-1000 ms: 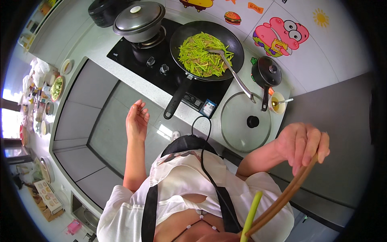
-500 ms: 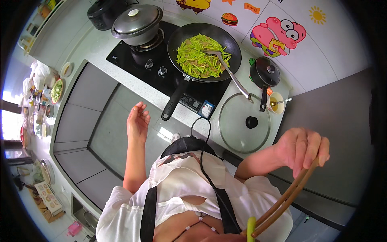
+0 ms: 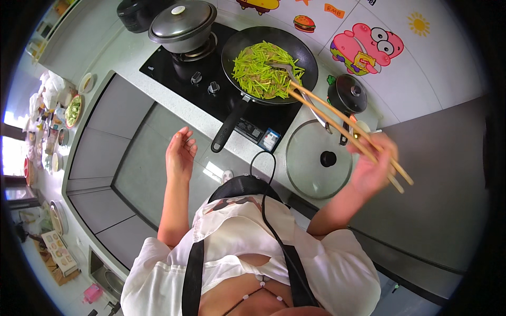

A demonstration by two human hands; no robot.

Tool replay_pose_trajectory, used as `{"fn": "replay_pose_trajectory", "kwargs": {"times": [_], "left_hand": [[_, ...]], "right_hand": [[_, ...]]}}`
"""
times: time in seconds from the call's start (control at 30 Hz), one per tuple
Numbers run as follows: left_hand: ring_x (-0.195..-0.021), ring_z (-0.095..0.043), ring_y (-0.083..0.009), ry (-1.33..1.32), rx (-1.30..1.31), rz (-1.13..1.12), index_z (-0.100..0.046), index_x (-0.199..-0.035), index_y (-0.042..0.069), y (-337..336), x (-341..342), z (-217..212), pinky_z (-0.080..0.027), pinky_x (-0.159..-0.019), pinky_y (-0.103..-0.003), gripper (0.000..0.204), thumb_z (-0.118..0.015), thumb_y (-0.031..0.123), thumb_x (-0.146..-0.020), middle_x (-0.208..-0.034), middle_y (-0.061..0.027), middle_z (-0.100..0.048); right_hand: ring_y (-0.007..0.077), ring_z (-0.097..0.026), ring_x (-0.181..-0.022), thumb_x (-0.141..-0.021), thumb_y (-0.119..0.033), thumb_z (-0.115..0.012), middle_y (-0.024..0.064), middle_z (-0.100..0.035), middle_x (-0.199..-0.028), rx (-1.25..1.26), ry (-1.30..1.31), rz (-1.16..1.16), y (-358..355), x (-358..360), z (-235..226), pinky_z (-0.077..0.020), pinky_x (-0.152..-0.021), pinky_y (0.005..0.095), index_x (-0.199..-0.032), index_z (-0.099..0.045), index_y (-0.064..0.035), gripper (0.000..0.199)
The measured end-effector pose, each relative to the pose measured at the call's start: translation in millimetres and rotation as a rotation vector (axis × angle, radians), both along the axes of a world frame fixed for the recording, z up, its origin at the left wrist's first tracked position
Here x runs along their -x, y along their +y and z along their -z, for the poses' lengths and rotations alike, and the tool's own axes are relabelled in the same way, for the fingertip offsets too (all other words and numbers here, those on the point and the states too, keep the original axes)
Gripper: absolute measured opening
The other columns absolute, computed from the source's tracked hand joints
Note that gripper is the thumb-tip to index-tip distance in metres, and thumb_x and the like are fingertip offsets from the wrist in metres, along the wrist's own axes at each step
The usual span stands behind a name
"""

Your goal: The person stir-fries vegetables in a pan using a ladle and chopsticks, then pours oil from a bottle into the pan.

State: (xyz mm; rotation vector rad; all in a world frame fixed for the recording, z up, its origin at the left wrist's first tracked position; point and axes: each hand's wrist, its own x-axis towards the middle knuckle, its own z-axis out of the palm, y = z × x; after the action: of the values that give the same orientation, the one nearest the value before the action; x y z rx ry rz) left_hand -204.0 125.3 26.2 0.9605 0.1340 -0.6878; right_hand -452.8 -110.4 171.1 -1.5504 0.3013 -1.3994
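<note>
The right hand (image 3: 375, 160) has its fingers bent around two wooden chopsticks (image 3: 327, 105), gripping them toward their back ends. The sticks look light, stiff and smooth. That far-back part seems a good place to hold them, as it keeps the skin away from the pan. The tips are a little apart, with no food seen between them. They are at the near right side of the black frying pan (image 3: 308, 60); I cannot tell if they touch anything there.

The left hand (image 3: 180, 150) is loosely curled in the air, left of the pan handle (image 3: 231, 126), with nothing seen in it.

The cut green stems (image 3: 263, 68) lie in a pile in the pan, mixed with small brown bits. Each stem should be light, a bit bendy and likely slippery, so a soft pinch across its middle would suit it best. The full pan is likely heavy, and its long black handle is the place to hold it.

A metal spatula (image 3: 284, 67) leans out of the pan to the near right. Nearer still, a glass lid (image 3: 311, 171) lies on the counter; it may break, so its black knob (image 3: 328, 159) is the spot to grab.
</note>
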Motion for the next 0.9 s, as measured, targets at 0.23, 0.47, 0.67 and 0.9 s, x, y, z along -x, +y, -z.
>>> {"fn": "replay_pose_trajectory", "kwargs": {"times": [0.23,0.47,0.67,0.9], "left_hand": [[-0.076,-0.054,-0.0116,0.001,0.003,-0.007,-0.056,-0.104,0.006,-2,-2,2,-0.046,-0.067,-0.023,0.025,-0.048,0.023,-0.089,-0.094,-0.0026,-0.057],[-0.077,-0.054,-0.0116,0.012,-0.019,-0.053,-0.056,-0.104,0.006,6,-6,5,-0.046,-0.067,-0.023,0.025,-0.048,0.024,-0.089,-0.095,-0.0024,-0.057],[-0.076,-0.054,-0.0111,0.006,-0.024,-0.093,-0.056,-0.104,0.006,20,-8,8,-0.046,-0.067,-0.023,0.024,-0.049,0.024,-0.089,-0.095,-0.0024,-0.058],[-0.074,-0.054,-0.0103,0.01,-0.015,-0.111,-0.055,-0.104,0.004,17,-10,6,-0.046,-0.065,-0.022,0.024,-0.047,0.022,-0.09,-0.094,-0.0035,-0.057]], "right_hand": [[0.0191,-0.063,-0.071,-0.089,-0.019,-0.045,0.0104,-0.06,-0.084,-0.284,0.403,-0.055,-33,-60,71,-0.0498,-0.063,0.0248,-0.095,-0.054,0.0015,0.024],[0.0161,-0.064,-0.07,-0.087,-0.015,-0.047,0.0086,-0.061,-0.078,-0.299,0.518,-0.108,-46,-121,119,-0.048,-0.06,0.0241,-0.089,-0.057,0.0004,0.018],[0.0167,-0.064,-0.066,-0.087,-0.015,-0.047,0.0096,-0.063,-0.076,-0.165,0.562,-0.055,-52,-133,137,-0.0479,-0.056,0.0248,-0.089,-0.057,0.0015,0.019],[0.0187,-0.064,-0.071,-0.092,-0.022,-0.043,0.0127,-0.062,-0.083,-0.328,0.441,-0.049,-55,-118,123,-0.0504,-0.063,0.0239,-0.094,-0.055,0.0014,0.027]]}}
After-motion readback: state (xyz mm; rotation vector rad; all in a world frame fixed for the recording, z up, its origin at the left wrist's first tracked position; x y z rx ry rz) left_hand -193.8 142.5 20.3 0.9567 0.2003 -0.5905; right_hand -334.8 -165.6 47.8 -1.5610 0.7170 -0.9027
